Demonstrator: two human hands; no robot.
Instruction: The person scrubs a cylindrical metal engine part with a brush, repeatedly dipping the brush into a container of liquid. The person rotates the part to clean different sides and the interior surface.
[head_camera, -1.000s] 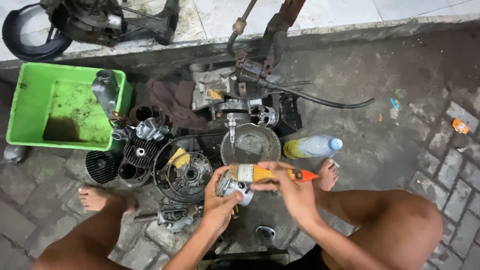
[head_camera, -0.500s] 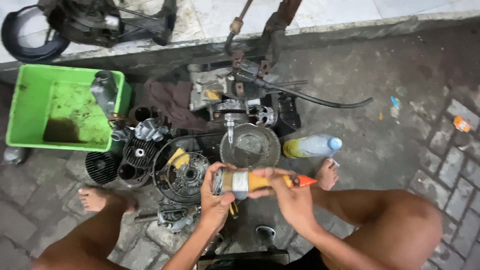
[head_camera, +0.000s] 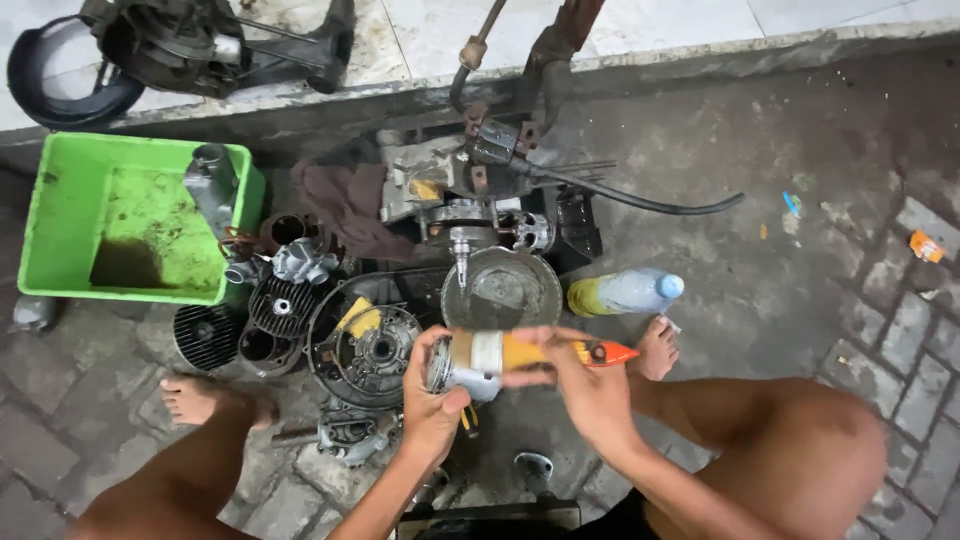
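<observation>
My left hand (head_camera: 432, 402) grips a small silver metal engine part (head_camera: 468, 372) in front of my knees. My right hand (head_camera: 583, 380) holds a paintbrush with a yellow-and-orange handle (head_camera: 592, 352) lying across that part, bristle end toward the left hand. Just beyond the hands sits a round metal bowl (head_camera: 504, 288) with murky liquid. A dark round engine cover (head_camera: 366, 342) with a yellow sponge on it lies to the left.
A green plastic tub (head_camera: 120, 222) holding a metal part stands at the left. Finned cylinders (head_camera: 270, 322), a brown rag (head_camera: 345, 205) and an engine block (head_camera: 455, 180) crowd the ground ahead. A plastic bottle (head_camera: 628, 292) lies by my right foot. A raised tiled kerb runs along the top.
Both hands have drawn slightly closer together, and the brush has shifted across the metal part. Everything on the ground stays where it was.
</observation>
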